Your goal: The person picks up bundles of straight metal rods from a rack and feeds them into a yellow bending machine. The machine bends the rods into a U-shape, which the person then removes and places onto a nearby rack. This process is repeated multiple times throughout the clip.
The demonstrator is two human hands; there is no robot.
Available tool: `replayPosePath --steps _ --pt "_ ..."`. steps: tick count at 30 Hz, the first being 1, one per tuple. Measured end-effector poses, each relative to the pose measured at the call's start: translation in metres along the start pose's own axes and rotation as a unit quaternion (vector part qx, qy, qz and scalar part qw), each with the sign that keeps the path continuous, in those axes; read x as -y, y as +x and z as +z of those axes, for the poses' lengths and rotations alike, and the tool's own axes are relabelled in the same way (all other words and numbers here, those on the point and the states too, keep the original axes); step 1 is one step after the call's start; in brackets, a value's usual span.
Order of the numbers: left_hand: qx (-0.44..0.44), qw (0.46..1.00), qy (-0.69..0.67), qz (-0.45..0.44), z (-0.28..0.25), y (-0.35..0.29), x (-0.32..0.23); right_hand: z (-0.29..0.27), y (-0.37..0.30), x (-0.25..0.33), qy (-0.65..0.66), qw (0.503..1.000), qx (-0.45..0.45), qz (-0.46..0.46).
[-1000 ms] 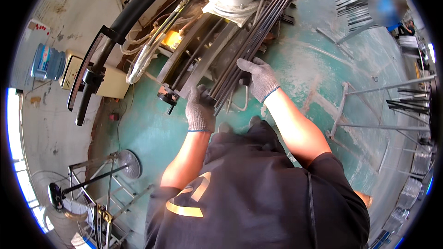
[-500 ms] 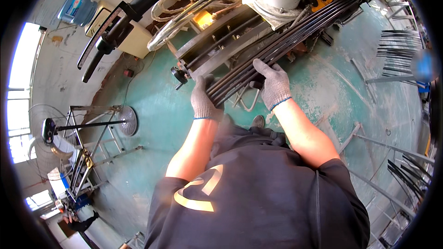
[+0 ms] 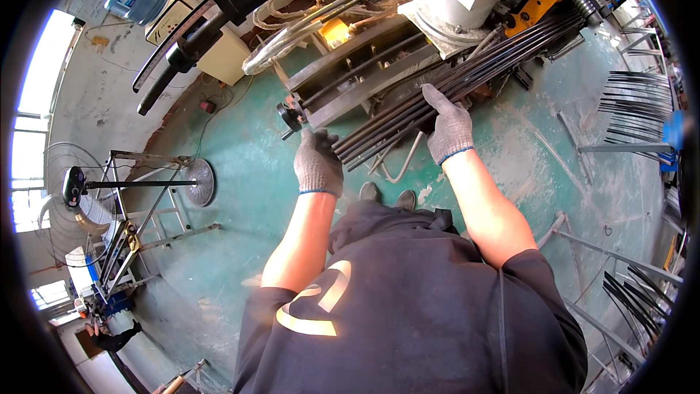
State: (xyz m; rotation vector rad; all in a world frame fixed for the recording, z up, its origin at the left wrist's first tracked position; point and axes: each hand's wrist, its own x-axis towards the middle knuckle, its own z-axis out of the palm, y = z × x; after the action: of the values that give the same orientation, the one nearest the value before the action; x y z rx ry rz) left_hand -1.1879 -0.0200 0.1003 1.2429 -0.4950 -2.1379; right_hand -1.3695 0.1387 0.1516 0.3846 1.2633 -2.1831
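A bundle of long dark metal rods [image 3: 394, 125] slants from in front of me up to the machine at the far right. My right hand [image 3: 452, 131], in a grey knit glove, grips the bundle from the near side, its thumb on top and its fingers hidden beneath. At the near left ends of the rods is my gloved left hand [image 3: 319, 164]. It is upright with the thumb raised and the palm toward the rod ends, no longer wrapped round them. Whether it touches the ends is hard to tell.
A machine bed [image 3: 364, 80] with a small handwheel [image 3: 290, 118] stands just beyond the rods. A black arm [image 3: 240, 4] hangs at upper left. The fan [image 3: 76, 186] and metal frame [image 3: 157, 219] are left; racks with more rods [image 3: 638, 106] stand right.
My left hand has loosened from the rods and shifted slightly left to their ends. My right hand has moved a little up and right, still on the bundle.
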Motion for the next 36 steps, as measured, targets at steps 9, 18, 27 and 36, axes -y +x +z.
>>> replayPosePath --steps 9,18,27,36 --pt "0.012 0.998 0.065 -0.009 0.033 -0.020 -0.001 0.007 -0.011 -0.006 0.001 0.996 0.025 -0.085" --pt "0.083 0.995 0.034 -0.038 0.032 -0.024 0.009 -0.013 -0.020 0.001 -0.085 0.993 0.051 -0.068" --pt "0.132 0.985 0.109 -0.029 -0.112 0.082 0.053 -0.171 -0.023 0.069 -0.124 0.989 0.074 0.037" --pt "0.178 0.933 0.240 -0.198 -0.086 0.008 0.292 -0.428 0.015 0.141 -0.254 0.959 -0.115 0.050"
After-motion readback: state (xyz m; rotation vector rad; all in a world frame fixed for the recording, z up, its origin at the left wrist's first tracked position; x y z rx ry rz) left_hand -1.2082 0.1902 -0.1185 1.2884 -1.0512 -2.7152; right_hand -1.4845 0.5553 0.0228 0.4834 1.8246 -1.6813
